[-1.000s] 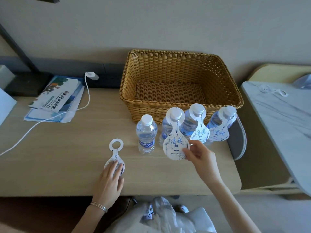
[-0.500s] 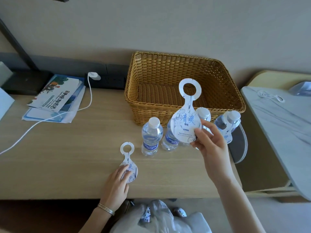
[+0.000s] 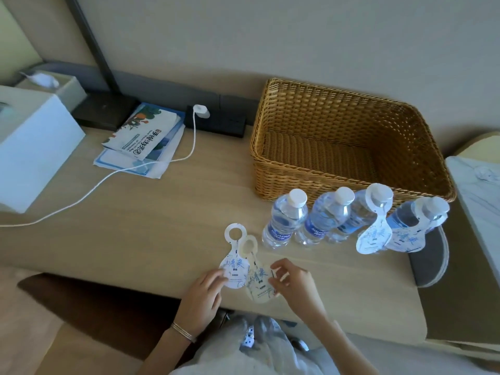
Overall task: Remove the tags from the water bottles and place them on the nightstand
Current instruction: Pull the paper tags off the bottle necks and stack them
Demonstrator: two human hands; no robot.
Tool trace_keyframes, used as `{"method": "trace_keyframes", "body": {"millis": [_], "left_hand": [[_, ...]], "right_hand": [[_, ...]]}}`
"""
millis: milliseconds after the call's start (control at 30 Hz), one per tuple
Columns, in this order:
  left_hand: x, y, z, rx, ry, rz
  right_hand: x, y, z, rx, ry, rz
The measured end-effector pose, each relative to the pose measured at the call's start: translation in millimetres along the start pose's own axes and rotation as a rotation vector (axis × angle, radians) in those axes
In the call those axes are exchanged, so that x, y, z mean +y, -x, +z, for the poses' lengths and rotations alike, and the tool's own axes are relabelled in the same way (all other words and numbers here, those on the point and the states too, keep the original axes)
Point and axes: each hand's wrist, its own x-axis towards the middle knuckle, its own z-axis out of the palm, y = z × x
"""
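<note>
Several clear water bottles stand in a row before the basket. The two left ones (image 3: 286, 220) (image 3: 326, 217) have bare necks. A third bottle (image 3: 359, 212) and the rightmost bottle (image 3: 416, 215) each carry a white tag (image 3: 374, 234) (image 3: 408, 239) round the neck. Two loose tags lie on the wooden nightstand (image 3: 135, 234) near its front edge. My left hand (image 3: 201, 299) rests its fingers on the first tag (image 3: 234, 255). My right hand (image 3: 293, 282) pinches the second tag (image 3: 257, 277), which partly overlaps the first.
A wicker basket (image 3: 338, 142) sits behind the bottles. At the back left lie leaflets (image 3: 143, 133), a white charger cable (image 3: 108, 177), a white box (image 3: 32, 147) and a tissue box (image 3: 54, 85). A marble-topped table (image 3: 479, 190) stands at the right.
My right hand lifted a tag off the second bottle and brought it down to the nightstand beside the first tag. My left hand stayed on the first tag.
</note>
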Motion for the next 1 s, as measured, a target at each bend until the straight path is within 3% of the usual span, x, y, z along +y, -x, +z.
{"method": "trace_keyframes", "body": {"millis": [167, 633, 767, 833, 933, 1000], "left_hand": [[-2, 7, 2, -0.016, 0.023, -0.050], [-12, -5, -1, -0.036, 0.140, -0.067], [-13, -15, 2, -0.073, 0.035, 0.023], [-13, -21, 6, -0.083, -0.015, 0.073], [-11, -27, 18, -0.068, -0.001, 0.129], [-6, -29, 25, -0.040, 0.023, 0.156]], "right_hand": [[-12, -26, 23, 0.067, -0.041, -0.038], [-13, -45, 48, -0.114, 0.147, 0.045], [-5, -38, 41, 0.001, 0.212, 0.169], [5, -28, 27, 0.142, -0.094, 0.262], [27, -10, -10, 0.458, -0.843, 0.409], [38, -1, -41, 0.559, -1.254, 0.446]]}}
